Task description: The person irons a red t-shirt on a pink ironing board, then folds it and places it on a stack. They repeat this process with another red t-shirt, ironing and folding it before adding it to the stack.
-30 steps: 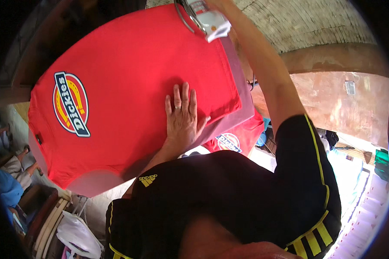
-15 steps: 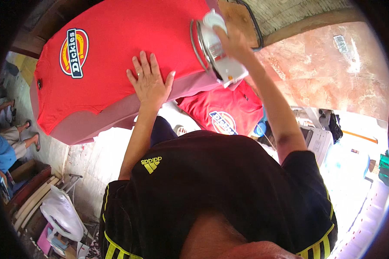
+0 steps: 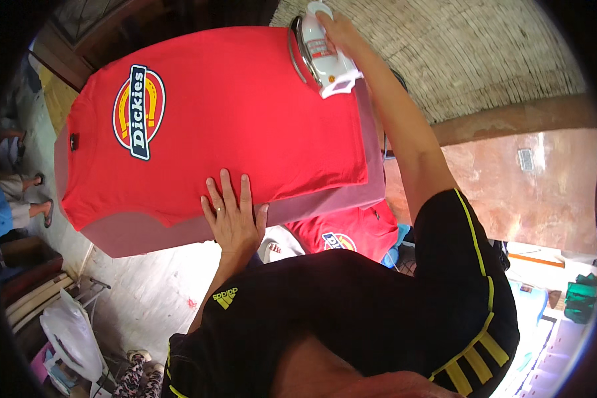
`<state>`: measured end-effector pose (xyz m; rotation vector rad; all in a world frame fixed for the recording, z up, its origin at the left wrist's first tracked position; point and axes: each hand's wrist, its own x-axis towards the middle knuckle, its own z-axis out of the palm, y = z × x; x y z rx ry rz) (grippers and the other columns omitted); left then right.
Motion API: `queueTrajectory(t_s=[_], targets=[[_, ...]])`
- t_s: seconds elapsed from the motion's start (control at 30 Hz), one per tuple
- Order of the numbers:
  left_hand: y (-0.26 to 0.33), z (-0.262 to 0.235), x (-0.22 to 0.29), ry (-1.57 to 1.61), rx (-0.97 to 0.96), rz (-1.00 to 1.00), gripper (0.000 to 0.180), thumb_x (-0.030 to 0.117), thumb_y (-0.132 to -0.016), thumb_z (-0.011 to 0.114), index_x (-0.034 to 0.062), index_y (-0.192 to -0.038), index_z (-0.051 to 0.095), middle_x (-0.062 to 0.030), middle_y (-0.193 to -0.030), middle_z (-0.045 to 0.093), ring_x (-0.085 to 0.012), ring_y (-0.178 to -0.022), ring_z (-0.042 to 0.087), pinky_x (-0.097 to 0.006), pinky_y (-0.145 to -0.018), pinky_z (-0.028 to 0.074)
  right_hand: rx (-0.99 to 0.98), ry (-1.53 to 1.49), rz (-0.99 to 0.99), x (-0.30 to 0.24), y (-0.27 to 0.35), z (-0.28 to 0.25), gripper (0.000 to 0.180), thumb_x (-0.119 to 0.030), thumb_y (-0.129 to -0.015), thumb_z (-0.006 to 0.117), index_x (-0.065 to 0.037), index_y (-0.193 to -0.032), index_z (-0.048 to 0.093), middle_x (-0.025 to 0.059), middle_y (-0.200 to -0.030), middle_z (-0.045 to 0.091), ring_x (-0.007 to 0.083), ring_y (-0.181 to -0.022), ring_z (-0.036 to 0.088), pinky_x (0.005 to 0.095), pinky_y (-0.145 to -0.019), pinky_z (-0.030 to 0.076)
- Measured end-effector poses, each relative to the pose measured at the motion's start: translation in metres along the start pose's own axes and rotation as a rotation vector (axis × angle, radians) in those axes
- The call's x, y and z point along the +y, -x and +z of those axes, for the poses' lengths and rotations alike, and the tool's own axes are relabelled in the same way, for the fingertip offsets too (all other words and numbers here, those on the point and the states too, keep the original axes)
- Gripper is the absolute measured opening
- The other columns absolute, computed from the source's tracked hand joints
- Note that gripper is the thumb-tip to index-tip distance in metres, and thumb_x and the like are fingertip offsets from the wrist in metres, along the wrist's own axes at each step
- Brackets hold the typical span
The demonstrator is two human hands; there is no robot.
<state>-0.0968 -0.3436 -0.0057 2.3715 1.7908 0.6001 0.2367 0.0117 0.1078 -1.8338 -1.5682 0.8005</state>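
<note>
A red sleeveless shirt [image 3: 232, 113] with a round printed emblem lies spread over a padded board with a mauve cover [image 3: 139, 240]. My right hand [image 3: 340, 33] grips the handle of a white clothes iron [image 3: 322, 63] with a shiny metal edge. The iron rests at the shirt's far right corner, close to the hem. At the near edge of the shirt, my left hand [image 3: 233, 215] lies flat with its fingers stretched out, partly on the red cloth and partly on the mauve cover. A ring is on one finger.
Below the board's right end lies a second red shirt [image 3: 351, 232] with a similar emblem. A woven mat wall [image 3: 431, 53] rises at the far right. Other people's legs [image 3: 30, 196] show at the left. A white plastic bag [image 3: 73, 335] is at the lower left.
My right hand has carried the iron from the near right edge to the far right corner. My left hand has shifted to the near edge. The whole view has shifted too.
</note>
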Motion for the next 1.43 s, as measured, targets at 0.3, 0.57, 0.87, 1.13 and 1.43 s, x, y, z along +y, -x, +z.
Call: queueTrajectory(t_s=[0.3, 0.57, 0.87, 1.13, 1.43], targets=[[0.003, -0.001, -0.006, -0.051, 0.061, -0.032, 0.069, 0.046, -0.092, 0.058, 0.0177, -0.152, 0.042, -0.0196, -0.162, 0.027, -0.0473, -0.147, 0.025, -0.065, -0.115, 0.022, -0.068, 0.119, 0.112, -0.050, 0.125, 0.040, 0.055, -0.046, -0.100, 0.047, 0.004, -0.118, 0.061, 0.0264, -0.098, 0.069, 0.0366, -0.097, 0.068, 0.0511, -0.091, 0.049], [0.001, 0.018, -0.009, -0.103, 0.210, 0.020, 0.068, 0.051, -0.092, 0.058, 0.0194, -0.151, 0.045, -0.0195, -0.159, 0.033, -0.0473, -0.143, 0.032, -0.064, -0.113, 0.025, -0.057, 0.227, -0.446, 0.012, 0.311, 0.058, 0.048, -0.045, -0.100, 0.055, 0.002, -0.107, 0.059, 0.0239, -0.087, 0.065, 0.0341, -0.078, 0.065, 0.0428, -0.073, 0.050], [0.039, 0.022, -0.030, -0.101, 0.343, -0.165, 0.072, 0.052, -0.097, 0.053, 0.0068, -0.151, 0.039, -0.0219, -0.159, 0.030, -0.0458, -0.146, 0.026, -0.061, -0.115, 0.022, -0.102, 0.147, -0.257, -0.030, 0.215, 0.100, 0.066, -0.061, -0.097, 0.043, -0.002, -0.120, 0.063, 0.0192, -0.102, 0.072, 0.0310, -0.091, 0.071, 0.0553, -0.096, 0.051], [0.060, -0.030, -0.106, -0.064, 0.521, -0.550, 0.053, 0.057, -0.091, 0.061, 0.0080, -0.113, 0.067, -0.0175, -0.117, 0.058, -0.0404, -0.112, 0.051, -0.055, -0.092, 0.039, -0.228, 0.290, -0.424, -0.017, 0.267, 0.091, 0.054, -0.050, -0.101, 0.050, 0.001, -0.116, 0.059, 0.0227, -0.093, 0.068, 0.0342, -0.084, 0.067, 0.0419, -0.077, 0.051], [0.043, -0.033, -0.125, 0.031, 0.295, -0.582, 0.041, 0.051, -0.083, 0.070, 0.0153, -0.101, 0.075, -0.0134, -0.105, 0.063, -0.0376, -0.105, 0.056, -0.056, -0.085, 0.042, -0.423, 0.405, -0.649, -0.029, 0.259, 0.067, 0.050, -0.048, -0.101, 0.053, -0.001, -0.115, 0.061, 0.0204, -0.089, 0.069, 0.0331, -0.079, 0.070, 0.0446, -0.073, 0.052]])
